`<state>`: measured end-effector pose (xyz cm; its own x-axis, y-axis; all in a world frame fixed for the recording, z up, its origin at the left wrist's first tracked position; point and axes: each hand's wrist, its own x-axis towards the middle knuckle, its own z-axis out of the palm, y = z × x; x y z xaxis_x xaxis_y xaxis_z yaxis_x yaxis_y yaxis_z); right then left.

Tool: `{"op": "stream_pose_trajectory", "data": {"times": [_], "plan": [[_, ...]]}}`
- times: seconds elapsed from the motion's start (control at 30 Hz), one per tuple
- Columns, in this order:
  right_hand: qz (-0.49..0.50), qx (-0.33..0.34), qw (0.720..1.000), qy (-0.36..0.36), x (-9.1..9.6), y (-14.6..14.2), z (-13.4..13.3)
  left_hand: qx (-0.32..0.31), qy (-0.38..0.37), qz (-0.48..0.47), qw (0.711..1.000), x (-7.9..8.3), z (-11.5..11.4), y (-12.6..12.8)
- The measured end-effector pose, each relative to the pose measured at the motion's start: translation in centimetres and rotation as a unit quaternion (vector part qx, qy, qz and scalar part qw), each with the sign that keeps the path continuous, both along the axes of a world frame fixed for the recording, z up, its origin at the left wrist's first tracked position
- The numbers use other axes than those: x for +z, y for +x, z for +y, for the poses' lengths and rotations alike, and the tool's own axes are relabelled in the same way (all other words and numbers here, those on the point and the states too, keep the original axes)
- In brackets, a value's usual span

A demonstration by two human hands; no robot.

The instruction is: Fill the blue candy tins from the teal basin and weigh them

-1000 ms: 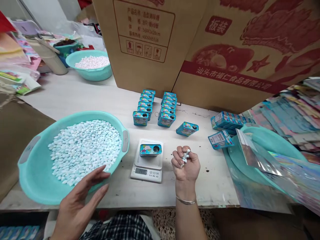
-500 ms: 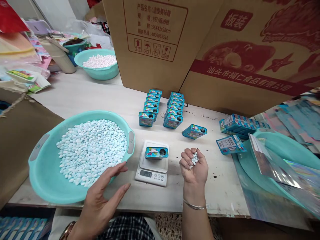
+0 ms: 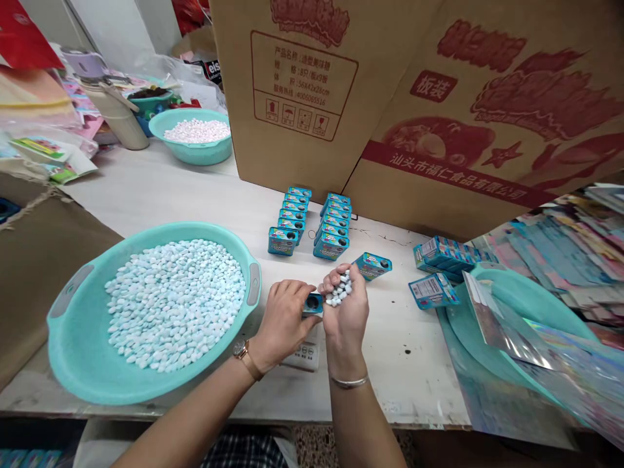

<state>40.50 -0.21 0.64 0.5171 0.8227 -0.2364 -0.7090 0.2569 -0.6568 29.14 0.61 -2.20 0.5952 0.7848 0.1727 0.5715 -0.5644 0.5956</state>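
My left hand [image 3: 283,322] grips a small blue candy box [image 3: 312,304] over the white digital scale [image 3: 308,356], which it mostly hides. Whether the box still touches the scale I cannot tell. Dark and round, the hole in its top faces up. My right hand [image 3: 348,318] is curled around a handful of pale candies [image 3: 339,290], right beside the box. To the left stands a turquoise basin [image 3: 73,364] with many pale blue candies [image 3: 175,302]. Another blue box [image 3: 373,265] stands just beyond my right hand.
Two rows of blue boxes [image 3: 283,242] stand ahead, before a large cardboard carton [image 3: 302,149]. A second basin [image 3: 190,153] with pinkish candies is at the back left. At right lie packed boxes [image 3: 446,255], a single box [image 3: 433,290] and a basin with shiny sheets [image 3: 511,331].
My left hand has moved from beside the basin to the box on the scale and taken hold of it. My right hand has brought its candies left, up to the box.
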Motion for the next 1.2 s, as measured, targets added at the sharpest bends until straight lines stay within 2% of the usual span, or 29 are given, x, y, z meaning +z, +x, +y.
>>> {"op": "stream_pose_trajectory", "data": {"times": [0.13,0.47,0.57,0.63,0.77,0.87,0.93,1.07,1.13,1.2], "plan": [[-0.056,-0.009,0.998,0.002,-0.3,-0.4,0.0,0.009,-0.008,-0.005,1.000,0.0,0.0,-0.2],[-0.100,-0.018,0.995,-0.021,-0.7,-0.7,-0.1,0.014,-0.013,-0.006,1.000,-0.2,0.1,0.0],[-0.078,-0.013,0.997,-0.021,-0.5,-0.6,0.1,0.011,-0.016,-0.005,1.000,-0.2,0.1,0.1],[-0.025,-0.001,1.000,-0.017,-0.3,0.1,0.1,0.011,-0.018,-0.015,1.000,0.3,0.0,-0.3],[0.084,0.014,0.996,0.021,0.0,3.3,-1.1,0.025,0.000,-0.086,0.996,2.7,-0.9,-3.6],[0.109,0.008,0.993,0.044,-0.6,6.3,-3.2,0.103,0.026,-0.120,0.987,4.9,-2.0,-7.8],[0.122,-0.002,0.992,0.045,-1.5,7.8,-4.8,0.166,0.027,-0.124,0.978,5.8,-2.7,-10.4],[0.147,-0.019,0.989,0.025,-3.7,9.3,-7.7,0.253,0.019,-0.117,0.960,5.6,-3.8,-13.8],[0.157,-0.024,0.987,0.014,-4.9,9.6,-8.7,0.255,0.014,-0.098,0.962,5.0,-4.1,-14.5],[0.167,-0.028,0.986,0.006,-5.8,9.8,-9.5,0.230,0.016,-0.080,0.970,4.4,-4.2,-14.7]]}}
